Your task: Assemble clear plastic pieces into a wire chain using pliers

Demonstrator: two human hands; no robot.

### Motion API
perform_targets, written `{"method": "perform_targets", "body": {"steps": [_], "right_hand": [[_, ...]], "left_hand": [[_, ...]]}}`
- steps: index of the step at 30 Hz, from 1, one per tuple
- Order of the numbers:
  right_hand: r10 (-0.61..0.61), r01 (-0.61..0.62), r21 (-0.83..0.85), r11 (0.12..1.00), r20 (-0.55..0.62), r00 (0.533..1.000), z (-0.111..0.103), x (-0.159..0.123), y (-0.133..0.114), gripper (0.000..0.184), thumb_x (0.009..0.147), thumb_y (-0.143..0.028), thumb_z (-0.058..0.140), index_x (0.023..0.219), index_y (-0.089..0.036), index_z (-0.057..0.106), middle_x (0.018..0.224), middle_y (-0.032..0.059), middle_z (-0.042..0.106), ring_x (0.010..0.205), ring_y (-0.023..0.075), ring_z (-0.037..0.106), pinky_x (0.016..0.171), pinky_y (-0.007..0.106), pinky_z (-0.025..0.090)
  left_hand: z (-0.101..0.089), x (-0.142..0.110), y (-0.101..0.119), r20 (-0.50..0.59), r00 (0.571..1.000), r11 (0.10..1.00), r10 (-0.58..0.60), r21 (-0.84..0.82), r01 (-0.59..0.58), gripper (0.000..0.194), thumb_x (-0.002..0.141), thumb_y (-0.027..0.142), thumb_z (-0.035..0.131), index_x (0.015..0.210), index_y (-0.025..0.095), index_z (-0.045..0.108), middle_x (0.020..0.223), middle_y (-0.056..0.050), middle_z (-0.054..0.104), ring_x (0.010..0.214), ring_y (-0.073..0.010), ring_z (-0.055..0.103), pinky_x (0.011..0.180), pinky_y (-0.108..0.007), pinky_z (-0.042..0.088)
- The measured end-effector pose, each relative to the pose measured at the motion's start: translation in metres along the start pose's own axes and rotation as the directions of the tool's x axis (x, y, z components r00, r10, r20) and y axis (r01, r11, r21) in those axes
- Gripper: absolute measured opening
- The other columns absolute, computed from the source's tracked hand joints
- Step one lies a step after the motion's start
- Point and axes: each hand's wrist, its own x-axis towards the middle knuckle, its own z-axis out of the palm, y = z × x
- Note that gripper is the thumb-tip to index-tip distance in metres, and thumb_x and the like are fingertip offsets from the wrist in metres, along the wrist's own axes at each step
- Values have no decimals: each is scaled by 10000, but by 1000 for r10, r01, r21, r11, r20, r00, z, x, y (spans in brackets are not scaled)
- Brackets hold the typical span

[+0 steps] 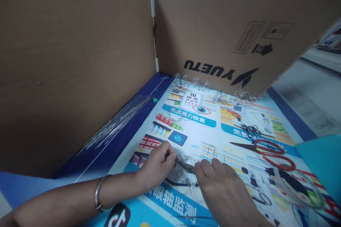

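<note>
My left hand point(161, 161), with a bangle on its wrist, is closed in a pinch near the middle of the printed sheet. What its fingertips hold is too small to make out. Beside it, my right hand point(220, 186) is wrapped round dark pointed pliers point(187, 167), whose tip reaches my left fingertips. The handles are mostly hidden in my palm. Thin looped wires point(183, 181) with small clear pieces lie on the sheet beneath both hands.
Cardboard walls point(80, 60) stand at the left and back. Straight wires point(117, 120) lie along the left side. Red-handled scissors point(277, 152), black rings point(250, 129) and a clear round dish point(301, 188) are at the right. Wire-and-clear-bead pieces point(197, 82) line the back.
</note>
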Motion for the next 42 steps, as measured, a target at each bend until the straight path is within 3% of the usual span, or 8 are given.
{"method": "perform_targets", "body": {"steps": [5,10,19,24,30,34,37,42], "right_hand": [[7,-7,-2,1000,-35,999,3,-3,-1,232,560,-36,565,745,-177,563,647,24,521,605,200,436,544,333,253],[11,-11,-5,1000,-36,999,3,-3,-1,218,584,-34,544,746,-180,547,654,28,512,610,198,425,550,336,250],[-15,14,-15,1000,-54,998,5,-3,-4,198,596,-40,539,736,-179,556,650,31,512,595,193,404,544,338,238],[-7,8,11,1000,-61,998,6,-5,-1,200,638,-41,539,783,-173,577,685,35,536,624,197,417,568,335,255],[35,-26,120,992,-70,997,14,-10,3,159,713,-62,526,789,-191,578,665,17,525,631,191,425,586,322,257],[91,-63,263,963,-96,991,12,-16,20,143,803,-114,475,785,-212,578,653,-1,525,619,169,435,600,302,265],[146,-125,203,971,-93,985,7,-21,32,173,841,-132,429,794,-202,580,664,13,526,622,174,432,593,305,254],[49,-41,160,986,-49,998,5,-20,28,153,831,-133,450,839,-208,583,698,21,522,668,197,439,618,318,268]], "left_hand": [[-3,3,-1,-20,998,983,55,178,-50,109,819,199,421,712,190,401,640,31,456,609,-129,437,558,-228,312],[-9,7,3,123,992,980,29,194,-53,133,800,246,454,685,179,456,626,27,469,602,-125,432,527,-216,290],[-11,11,-1,201,979,964,20,255,-72,141,650,116,445,528,167,398,540,40,418,551,-99,386,505,-208,244],[-13,9,3,181,983,945,39,314,-95,133,707,130,441,587,173,402,544,45,404,533,-94,361,492,-203,221],[-13,8,3,223,971,943,85,296,-150,159,740,144,431,597,177,370,557,44,400,538,-95,355,495,-208,218],[-19,12,2,182,981,955,59,277,-109,154,738,146,411,598,180,359,575,38,408,559,-101,370,509,-210,232],[-21,14,3,179,983,964,41,252,-87,162,735,147,415,596,183,340,590,36,422,576,-103,379,522,-209,250],[-16,10,6,188,982,968,33,240,-78,163,748,180,430,600,181,362,594,32,428,583,-108,386,525,-210,264]]}}
